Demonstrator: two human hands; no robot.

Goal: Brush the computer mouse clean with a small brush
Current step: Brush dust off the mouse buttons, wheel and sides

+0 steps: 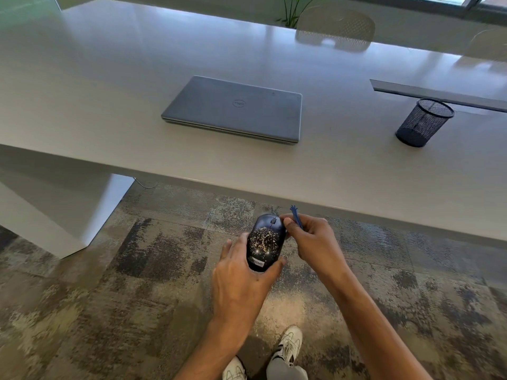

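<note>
head-worn wide view, forward and down, close over desk (329,165)

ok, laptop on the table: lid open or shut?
Shut. The laptop lies flat on the table with its grey lid down and the round logo facing up; no screen or keyboard shows.

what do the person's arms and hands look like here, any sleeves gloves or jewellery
Both forearms are bare up to the frame's edge: no sleeves show. The left hand and right hand wear no gloves, and no rings, watch or wristbands are visible. Fingernails are short and unpainted as far as can be told.
</note>
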